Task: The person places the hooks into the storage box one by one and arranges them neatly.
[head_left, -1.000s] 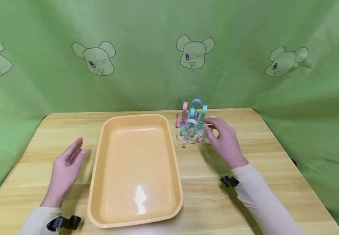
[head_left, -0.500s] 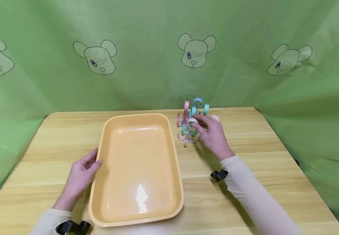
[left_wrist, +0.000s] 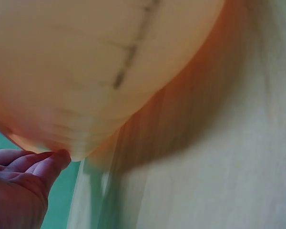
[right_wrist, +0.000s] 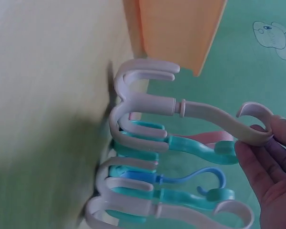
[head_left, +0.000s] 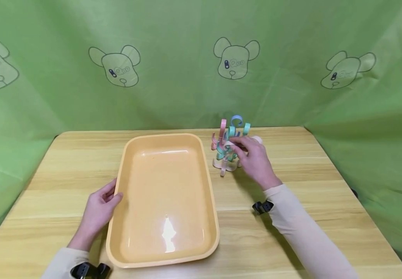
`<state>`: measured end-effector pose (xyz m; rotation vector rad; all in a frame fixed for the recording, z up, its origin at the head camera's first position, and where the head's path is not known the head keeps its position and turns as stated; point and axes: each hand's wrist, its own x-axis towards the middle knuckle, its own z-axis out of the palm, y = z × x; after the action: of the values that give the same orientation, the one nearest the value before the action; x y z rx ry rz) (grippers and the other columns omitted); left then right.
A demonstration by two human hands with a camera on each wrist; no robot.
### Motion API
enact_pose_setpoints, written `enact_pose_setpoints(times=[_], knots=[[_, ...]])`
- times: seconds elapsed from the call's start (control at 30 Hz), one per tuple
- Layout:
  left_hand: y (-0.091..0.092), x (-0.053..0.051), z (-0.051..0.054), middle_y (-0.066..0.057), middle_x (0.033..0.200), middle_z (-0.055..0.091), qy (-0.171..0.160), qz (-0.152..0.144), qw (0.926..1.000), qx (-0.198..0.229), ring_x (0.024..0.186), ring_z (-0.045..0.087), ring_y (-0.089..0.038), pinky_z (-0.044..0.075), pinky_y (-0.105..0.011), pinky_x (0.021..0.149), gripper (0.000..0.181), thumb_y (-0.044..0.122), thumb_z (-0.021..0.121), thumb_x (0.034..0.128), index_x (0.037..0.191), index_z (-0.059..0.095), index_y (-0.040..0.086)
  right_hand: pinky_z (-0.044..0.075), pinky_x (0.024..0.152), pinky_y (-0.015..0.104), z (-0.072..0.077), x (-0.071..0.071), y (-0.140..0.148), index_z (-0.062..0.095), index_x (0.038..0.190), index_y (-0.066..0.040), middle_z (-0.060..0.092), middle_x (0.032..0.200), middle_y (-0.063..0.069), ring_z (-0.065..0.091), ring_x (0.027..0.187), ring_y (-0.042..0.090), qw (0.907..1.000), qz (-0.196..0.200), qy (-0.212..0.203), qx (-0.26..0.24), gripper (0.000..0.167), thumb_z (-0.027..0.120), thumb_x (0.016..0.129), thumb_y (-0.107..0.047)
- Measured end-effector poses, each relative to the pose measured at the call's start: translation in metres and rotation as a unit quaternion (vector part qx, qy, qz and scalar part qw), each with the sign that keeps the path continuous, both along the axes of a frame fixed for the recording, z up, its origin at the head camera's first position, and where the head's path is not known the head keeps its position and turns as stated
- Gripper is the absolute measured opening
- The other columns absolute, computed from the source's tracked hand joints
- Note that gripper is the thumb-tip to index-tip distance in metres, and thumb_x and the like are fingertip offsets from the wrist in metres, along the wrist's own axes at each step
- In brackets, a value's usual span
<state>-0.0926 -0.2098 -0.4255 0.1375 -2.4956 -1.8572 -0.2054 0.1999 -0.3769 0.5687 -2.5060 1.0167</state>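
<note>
My right hand (head_left: 255,161) pinches the curled top of a pale pinkish-white multi-prong hook hanger (right_wrist: 148,102), between thumb and fingers. Its pronged base (head_left: 223,166) points down near the table; I cannot tell whether it touches. Close behind it stand teal hook hangers (head_left: 231,131), a blue one (head_left: 236,119) and a pink one (head_left: 223,124). A second pale hanger (right_wrist: 133,205) is largely hidden by my hand in the head view. My left hand (head_left: 98,209) grips the left rim of a light orange tray (head_left: 162,186), thumb over the rim and fingers outside.
The tray lies flat on the wooden table (head_left: 274,240), left of the hangers, with nothing in it. A green curtain (head_left: 176,89) printed with bear heads hangs behind the table's far edge. Both wrists wear small black cameras.
My left hand has moved right and taken hold of the tray's rim. My right hand has shifted left from the rear hangers and pinched the front pale one.
</note>
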Motion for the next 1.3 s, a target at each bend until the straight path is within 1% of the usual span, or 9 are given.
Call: enact_pose_setpoints(times=[0.2, 0.4, 0.53, 0.67, 0.77, 0.9, 1.07, 1.17, 1.3], knots=[[-0.001, -0.001, -0.002, -0.029, 0.133, 0.052, -0.006, 0.005, 1.0000, 0.000, 0.117, 0.054, -0.032, 0.051, -0.016, 0.081, 0.051, 0.005, 0.056, 0.0974, 0.144, 0.040, -0.007, 0.057, 0.077, 0.035, 0.014, 0.007, -0.002, 0.068, 0.115, 0.000, 0.067, 0.102, 0.009, 0.063, 0.092, 0.022, 0.9991, 0.024, 0.033, -0.008, 0.023, 0.066, 0.093, -0.004], [-0.001, -0.001, -0.001, -0.030, 0.133, 0.052, -0.006, 0.006, 0.9999, -0.005, 0.116, 0.055, -0.031, 0.051, -0.015, 0.081, 0.051, 0.006, 0.056, 0.0977, 0.144, 0.041, -0.007, 0.054, 0.075, 0.021, 0.032, 0.011, -0.005, 0.070, 0.112, -0.001, 0.068, 0.101, 0.006, 0.064, 0.089, 0.018, 0.9962, 0.047, 0.061, -0.042, 0.021, 0.068, 0.090, -0.002], [0.000, -0.001, 0.000, -0.029, 0.132, 0.053, -0.007, 0.006, 0.9999, -0.011, 0.115, 0.056, -0.031, 0.052, -0.017, 0.081, 0.050, 0.007, 0.056, 0.0975, 0.144, 0.041, -0.006, 0.054, 0.076, 0.022, 0.043, 0.011, -0.009, 0.071, 0.109, -0.001, 0.069, 0.100, 0.005, 0.064, 0.088, 0.017, 0.9945, 0.061, 0.067, -0.053, 0.019, 0.069, 0.091, -0.004], [0.000, -0.001, 0.000, -0.029, 0.132, 0.053, -0.008, 0.009, 0.9999, -0.012, 0.113, 0.058, -0.025, 0.052, -0.017, 0.081, 0.050, 0.006, 0.056, 0.0972, 0.143, 0.042, -0.007, 0.054, 0.082, 0.026, 0.053, 0.011, -0.013, 0.071, 0.111, -0.003, 0.069, 0.103, 0.002, 0.064, 0.090, 0.016, 0.9948, 0.069, 0.046, -0.059, 0.020, 0.069, 0.092, -0.008], [-0.001, 0.000, 0.000, -0.030, 0.131, 0.052, -0.010, 0.013, 0.9998, -0.008, 0.108, 0.060, -0.015, 0.052, -0.016, 0.080, 0.050, 0.006, 0.057, 0.0970, 0.142, 0.042, -0.009, 0.054, 0.083, 0.026, 0.059, 0.010, -0.017, 0.072, 0.113, -0.005, 0.069, 0.106, -0.002, 0.064, 0.093, 0.014, 0.9944, 0.075, 0.029, -0.069, 0.021, 0.068, 0.092, -0.010], [-0.001, 0.000, -0.001, -0.031, 0.130, 0.053, -0.013, 0.017, 0.9998, -0.006, 0.099, 0.060, -0.002, 0.052, -0.016, 0.079, 0.049, 0.005, 0.056, 0.0969, 0.142, 0.043, -0.009, 0.053, 0.084, 0.026, 0.065, 0.008, -0.024, 0.072, 0.112, -0.006, 0.068, 0.107, -0.002, 0.063, 0.095, 0.013, 0.9920, 0.091, 0.019, -0.086, 0.020, 0.069, 0.093, -0.011], [-0.001, 0.001, 0.000, -0.031, 0.130, 0.053, -0.011, 0.020, 0.9997, -0.006, 0.098, 0.060, -0.001, 0.053, -0.017, 0.078, 0.049, 0.005, 0.056, 0.0968, 0.141, 0.043, -0.010, 0.054, 0.081, 0.028, 0.075, 0.005, -0.037, 0.072, 0.110, -0.007, 0.067, 0.104, -0.003, 0.064, 0.091, 0.014, 0.9870, 0.120, -0.015, -0.106, 0.019, 0.068, 0.094, -0.014], [-0.001, 0.001, 0.000, -0.031, 0.130, 0.053, -0.012, 0.019, 0.9997, 0.000, 0.099, 0.060, -0.003, 0.053, -0.017, 0.079, 0.049, 0.004, 0.056, 0.0968, 0.141, 0.043, -0.010, 0.054, 0.079, 0.028, 0.081, 0.005, -0.045, 0.072, 0.110, -0.006, 0.067, 0.102, -0.004, 0.064, 0.088, 0.013, 0.9841, 0.139, -0.031, -0.105, 0.019, 0.068, 0.094, -0.014], [0.000, 0.002, 0.001, -0.031, 0.130, 0.052, -0.014, 0.018, 0.9997, 0.004, 0.099, 0.060, -0.003, 0.053, -0.017, 0.079, 0.048, 0.005, 0.056, 0.0971, 0.142, 0.043, -0.009, 0.056, 0.077, 0.030, 0.089, 0.004, -0.058, 0.072, 0.110, -0.002, 0.068, 0.103, 0.000, 0.065, 0.087, 0.016, 0.9790, 0.176, -0.029, -0.098, 0.019, 0.068, 0.093, -0.009]])
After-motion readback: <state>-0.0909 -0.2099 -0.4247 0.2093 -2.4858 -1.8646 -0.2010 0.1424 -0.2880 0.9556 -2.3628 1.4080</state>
